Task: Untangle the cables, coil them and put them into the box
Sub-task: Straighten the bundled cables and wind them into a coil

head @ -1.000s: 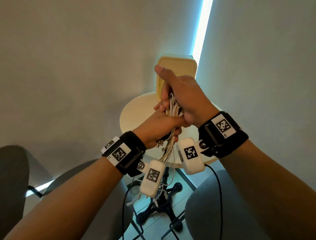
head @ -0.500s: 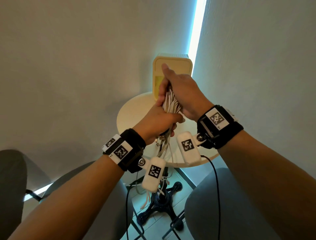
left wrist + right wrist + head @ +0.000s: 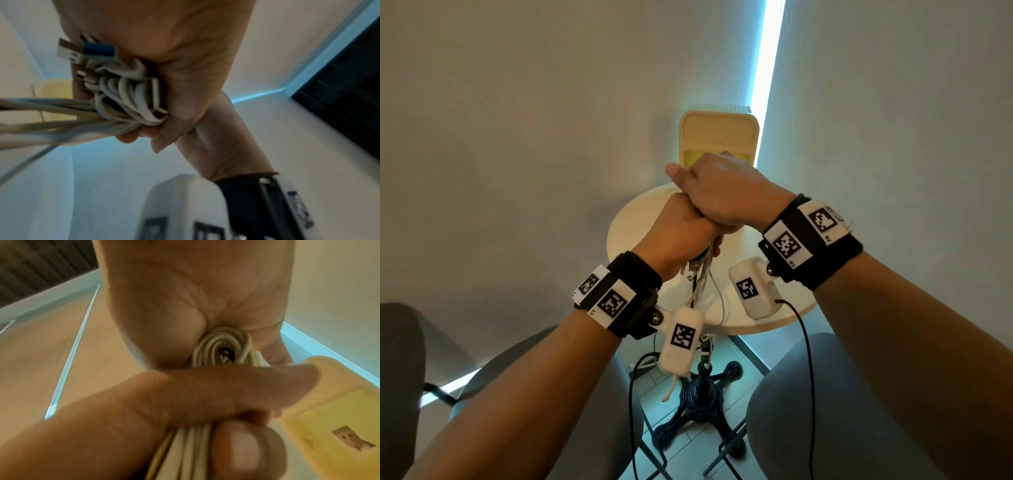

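Both hands hold one bundle of white cables (image 3: 127, 97) in the air above the round table. My left hand (image 3: 681, 233) grips the bundle from below, and USB plugs (image 3: 86, 52) stick out of its fist. My right hand (image 3: 722, 195) lies knuckles-up on top of the left fist and clasps the coiled loops (image 3: 222, 347). Loose cable ends (image 3: 702, 284) hang down below the left hand. The yellow box (image 3: 717, 137) stands open at the back of the table, just beyond the hands, its lid upright.
The small round pale table (image 3: 626, 233) stands on a black pedestal foot (image 3: 702, 394) in a corner between two white walls. Grey seats (image 3: 808, 394) flank it left and right. A black wire (image 3: 804, 342) hangs from the right wrist camera.
My right hand has turned from thumb-up to knuckles-up and closed over the left fist. The bundle between the hands is now mostly hidden in the head view.
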Tool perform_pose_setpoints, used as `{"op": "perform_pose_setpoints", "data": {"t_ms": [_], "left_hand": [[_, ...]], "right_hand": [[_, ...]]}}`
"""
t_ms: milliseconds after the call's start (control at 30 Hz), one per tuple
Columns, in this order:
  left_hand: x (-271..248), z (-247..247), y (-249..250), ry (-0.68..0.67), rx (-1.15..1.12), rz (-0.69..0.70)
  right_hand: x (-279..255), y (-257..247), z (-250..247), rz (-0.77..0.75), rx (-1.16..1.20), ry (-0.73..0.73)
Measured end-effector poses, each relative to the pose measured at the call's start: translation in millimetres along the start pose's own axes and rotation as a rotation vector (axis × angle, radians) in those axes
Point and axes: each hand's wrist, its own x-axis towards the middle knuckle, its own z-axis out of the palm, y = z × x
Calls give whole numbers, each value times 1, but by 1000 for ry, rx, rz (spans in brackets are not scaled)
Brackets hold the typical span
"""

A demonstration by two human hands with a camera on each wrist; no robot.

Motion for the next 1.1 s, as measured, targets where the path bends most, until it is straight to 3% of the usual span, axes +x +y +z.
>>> {"op": "perform_pose_setpoints", "data": {"t_ms": [100,167,233,367,500,667,767,900,1100], "left_hand": [[4,-8,5,-9,-80,-1],[7,-12,8,-49,-107,9],[6,-11,9,-112,-127,-11],[6,1,4,-191,-203,-84],[9,6,-1,-212,-183,-75],[7,19,-13,-105,-164,-67],[7,19,-16,-49,-137,-54],[14,5,-15,-29,-210,-58],[26,-21,-11,98,-477,-66]], "right_hand": [[-2,10,6,25,649,151],[-6,14,3,6,982,126],[-4,16,0,-37,1107,45],[0,12,-6,-68,1083,-31],[2,8,2,32,1147,113],[7,1,13,207,951,243],[8,5,18,147,888,241],[4,17,16,-56,740,286],[-13,52,47,-32,840,-210]]}}
